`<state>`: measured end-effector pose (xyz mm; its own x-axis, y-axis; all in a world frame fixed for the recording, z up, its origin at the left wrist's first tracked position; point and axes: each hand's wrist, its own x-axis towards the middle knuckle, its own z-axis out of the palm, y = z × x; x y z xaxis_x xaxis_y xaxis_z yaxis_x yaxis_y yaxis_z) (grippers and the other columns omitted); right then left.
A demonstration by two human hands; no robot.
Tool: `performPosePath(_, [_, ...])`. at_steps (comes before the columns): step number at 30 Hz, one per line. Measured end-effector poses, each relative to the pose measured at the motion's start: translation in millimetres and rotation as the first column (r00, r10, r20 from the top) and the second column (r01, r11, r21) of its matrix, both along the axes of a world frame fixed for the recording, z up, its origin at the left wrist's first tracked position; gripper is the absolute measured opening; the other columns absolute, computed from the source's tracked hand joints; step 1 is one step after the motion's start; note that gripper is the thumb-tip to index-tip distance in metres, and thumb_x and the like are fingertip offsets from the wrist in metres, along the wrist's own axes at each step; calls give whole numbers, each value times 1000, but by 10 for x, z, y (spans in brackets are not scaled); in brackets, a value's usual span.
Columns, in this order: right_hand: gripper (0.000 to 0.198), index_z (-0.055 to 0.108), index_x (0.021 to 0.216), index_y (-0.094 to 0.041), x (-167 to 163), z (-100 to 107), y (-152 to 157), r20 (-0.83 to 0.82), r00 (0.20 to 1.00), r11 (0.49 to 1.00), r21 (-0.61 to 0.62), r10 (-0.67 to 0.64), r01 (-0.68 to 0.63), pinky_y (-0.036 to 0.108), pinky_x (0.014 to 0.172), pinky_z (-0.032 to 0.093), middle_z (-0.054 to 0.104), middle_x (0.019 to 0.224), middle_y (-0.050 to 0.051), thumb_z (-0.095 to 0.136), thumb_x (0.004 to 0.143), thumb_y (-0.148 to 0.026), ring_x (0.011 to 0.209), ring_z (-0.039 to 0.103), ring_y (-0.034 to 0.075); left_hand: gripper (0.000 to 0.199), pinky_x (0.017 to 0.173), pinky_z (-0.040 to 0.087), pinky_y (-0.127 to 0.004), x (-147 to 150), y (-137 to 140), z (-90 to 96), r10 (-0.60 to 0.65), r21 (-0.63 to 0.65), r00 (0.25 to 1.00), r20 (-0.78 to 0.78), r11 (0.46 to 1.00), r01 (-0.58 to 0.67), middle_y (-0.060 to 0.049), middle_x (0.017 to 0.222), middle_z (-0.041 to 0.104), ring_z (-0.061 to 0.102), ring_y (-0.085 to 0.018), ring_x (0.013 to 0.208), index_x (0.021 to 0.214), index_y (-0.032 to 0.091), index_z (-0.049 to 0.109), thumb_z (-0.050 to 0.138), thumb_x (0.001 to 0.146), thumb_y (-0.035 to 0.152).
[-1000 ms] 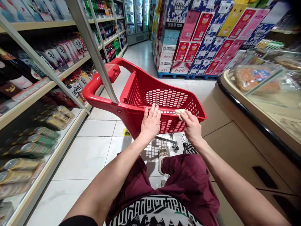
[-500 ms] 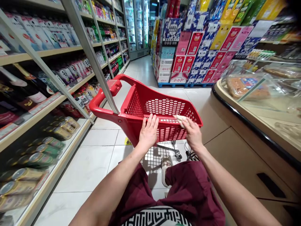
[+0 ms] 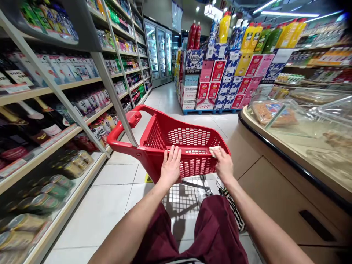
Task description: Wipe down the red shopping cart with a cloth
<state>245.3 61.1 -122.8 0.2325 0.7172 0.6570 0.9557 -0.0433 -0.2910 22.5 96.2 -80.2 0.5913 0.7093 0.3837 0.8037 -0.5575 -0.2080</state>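
A red plastic shopping cart (image 3: 150, 157) with perforated basket walls stands side-on before me, its handle toward the left. On the near rim lies my left hand (image 3: 170, 167), fingers stretched out and holding nothing. Toward the basket's right end, my right hand (image 3: 224, 165) is closed around a whitish cloth (image 3: 215, 150), pressing it to the near rim; most of the cloth is hidden under the fingers. The basket floor that shows is bare red plastic.
Drink shelves (image 3: 90, 121) line the left side, with a grey metal pole (image 3: 115, 99) before them. Stacked drink cartons (image 3: 209, 84) stand ahead. A curved food counter (image 3: 275, 161) borders the right. A striped bag (image 3: 235, 209) rests on the floor beside my leg.
My right hand has slid the cloth slightly along the rim toward the basket's right end. My left hand stays on the rim. The view has tilted upward.
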Motion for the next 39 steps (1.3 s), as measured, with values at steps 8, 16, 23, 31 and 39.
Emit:
performPosePath(8, [38, 57, 112, -22, -70, -66, 28, 44, 995, 995, 54, 86, -88, 41, 94, 36, 50, 125, 8, 37, 82, -10, 113, 46, 20, 64, 108, 7, -46, -16, 66, 8, 6, 69, 1000, -17, 998, -5, -10, 143, 22, 6, -24, 133, 134, 10, 24, 41, 73, 18])
performPosePath(16, [45, 52, 118, -27, -203, -108, 79, 76, 980, 979, 75, 186, -191, 40, 96, 35, 48, 128, 4, 35, 81, -7, 121, 38, 18, 61, 107, 10, -46, -28, 81, 11, 40, 110, 999, -17, 993, -38, -9, 141, 27, 9, -24, 133, 132, 12, 31, 41, 73, 22])
performPosePath(23, [50, 52, 117, -26, 212, -229, 91, -12, 998, 994, 83, -66, 67, 46, 95, 34, 50, 126, 6, 35, 76, -4, 117, 43, 21, 61, 107, 13, -46, -37, 91, -32, 55, 156, 998, -18, 986, -52, -7, 141, 27, 11, -23, 132, 132, 13, 32, 42, 72, 23])
performPosePath(31, [45, 54, 115, -26, 379, -322, 35, 8, 1000, 997, 82, -14, 13, 44, 92, 38, 52, 123, 5, 34, 79, -8, 114, 46, 20, 61, 107, 14, -44, -18, 80, -7, 48, 159, 999, -10, 986, -45, -7, 141, 29, 12, -23, 132, 131, 14, 33, 43, 72, 23])
performPosePath(39, [46, 52, 118, -28, 334, -325, 48, 46, 992, 988, 103, 114, -118, 41, 96, 35, 47, 129, 2, 37, 78, -9, 122, 37, 19, 62, 107, 12, -45, 9, 85, -12, 64, 154, 998, 22, 986, -67, -8, 139, 32, 11, -23, 133, 131, 13, 34, 44, 70, 23])
